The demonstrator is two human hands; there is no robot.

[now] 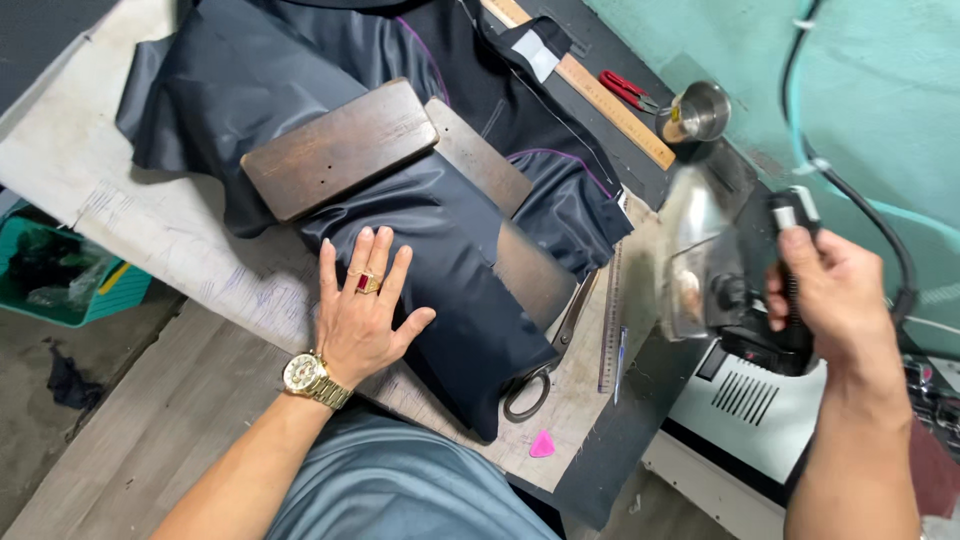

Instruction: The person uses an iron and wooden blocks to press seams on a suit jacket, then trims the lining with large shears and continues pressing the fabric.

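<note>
My left hand lies flat, fingers spread, on dark navy cloth draped over a wooden pressing board. It wears a ring with a red stone and a gold wristwatch. My right hand is closed around the black handle of a steam iron, held tilted up above the table's right side, its shiny soleplate facing left and blurred. A flat dark wooden block rests on the cloth just beyond my left hand.
Large scissors, a pink chalk piece and a pen lie near the table's front edge. Further back are a wooden ruler, red snips and a metal cup. A green crate sits on the floor, left.
</note>
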